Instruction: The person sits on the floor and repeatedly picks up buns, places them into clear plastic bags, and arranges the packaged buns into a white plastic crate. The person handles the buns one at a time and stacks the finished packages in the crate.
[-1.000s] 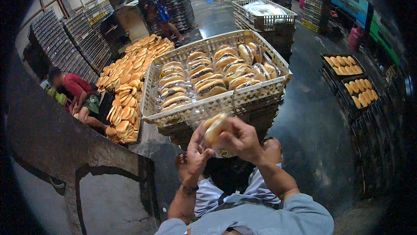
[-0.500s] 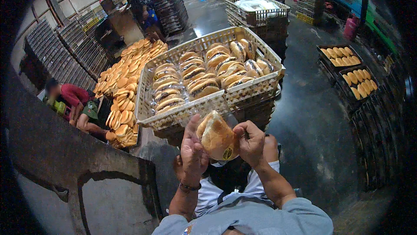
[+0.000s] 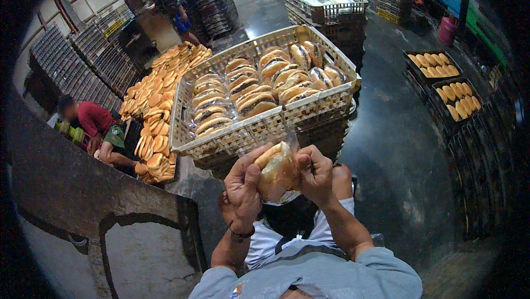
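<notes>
Between my hands, above my lap, is a golden bun in a clear plastic bag (image 3: 277, 173). My left hand (image 3: 244, 180) is closed round the bun's left side, thumb on the near face. At its right edge my right hand (image 3: 316, 175) pinches the bag, fingers curled. Just beyond stands a cream plastic crate (image 3: 232, 143), set on a stack of crates. Rows of bagged buns with dark filling (image 3: 256, 103) fill much of it, most standing on edge; a few at the right lean differently.
Loose buns (image 3: 160, 100) lie heaped at the left, with a crouching person in red (image 3: 94, 119) beside them. Another person (image 3: 165, 1) stands at a far-left bench. Farther back, a crate (image 3: 326, 3) holds clear plastic. Trays of oblong buns (image 3: 455, 100) top a rack at right.
The bagged bun has turned and tilted between my hands, and its round label no longer shows. My left fingers have closed round it; my right hand has shifted slightly left.
</notes>
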`<state>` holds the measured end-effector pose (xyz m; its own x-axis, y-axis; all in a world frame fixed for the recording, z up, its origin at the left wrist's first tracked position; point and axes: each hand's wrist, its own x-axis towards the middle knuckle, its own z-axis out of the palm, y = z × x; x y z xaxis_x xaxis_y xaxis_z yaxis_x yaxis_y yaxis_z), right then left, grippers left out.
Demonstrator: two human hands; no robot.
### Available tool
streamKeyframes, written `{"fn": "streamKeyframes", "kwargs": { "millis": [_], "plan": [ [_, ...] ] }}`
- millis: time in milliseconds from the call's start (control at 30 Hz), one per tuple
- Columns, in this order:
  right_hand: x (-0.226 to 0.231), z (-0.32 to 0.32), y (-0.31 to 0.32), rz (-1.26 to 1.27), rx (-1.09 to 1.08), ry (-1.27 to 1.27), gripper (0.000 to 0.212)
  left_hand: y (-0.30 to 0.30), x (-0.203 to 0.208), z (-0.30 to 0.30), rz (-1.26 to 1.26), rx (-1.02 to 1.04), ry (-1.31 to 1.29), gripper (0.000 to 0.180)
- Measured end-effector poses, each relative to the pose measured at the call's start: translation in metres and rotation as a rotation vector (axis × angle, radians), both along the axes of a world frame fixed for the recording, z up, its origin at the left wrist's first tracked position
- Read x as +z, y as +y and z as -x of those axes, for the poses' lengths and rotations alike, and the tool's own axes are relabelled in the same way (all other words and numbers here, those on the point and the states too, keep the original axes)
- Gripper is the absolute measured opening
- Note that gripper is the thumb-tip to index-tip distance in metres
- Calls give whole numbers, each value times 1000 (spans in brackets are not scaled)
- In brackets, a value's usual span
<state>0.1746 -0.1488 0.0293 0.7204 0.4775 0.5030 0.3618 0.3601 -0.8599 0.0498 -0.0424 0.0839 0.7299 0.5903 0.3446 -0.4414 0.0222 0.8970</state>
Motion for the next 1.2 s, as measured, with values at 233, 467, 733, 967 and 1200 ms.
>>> {"fn": "streamKeyframes", "kwargs": {
  "millis": [233, 467, 733, 967, 1200],
  "plan": [
    [8, -9, 5, -7, 99, 108, 38, -8, 7, -4, -126, -108, -99, 99],
    [18, -8, 6, -141, -252, -71, 25, -8, 11, -10, -155, 22, 52, 97],
    [37, 8, -18, -45, 18, -135, 68, -3, 10, -15, -122, -122, -12, 73],
    [46, 2, -24, 26, 18, -278, 69, 19, 11, -13, -469, -210, 36, 63],
    [52, -3, -31, 150, 3, -456, 48, 33, 2, -13, -455, -359, 100, 54]
  ]
}}
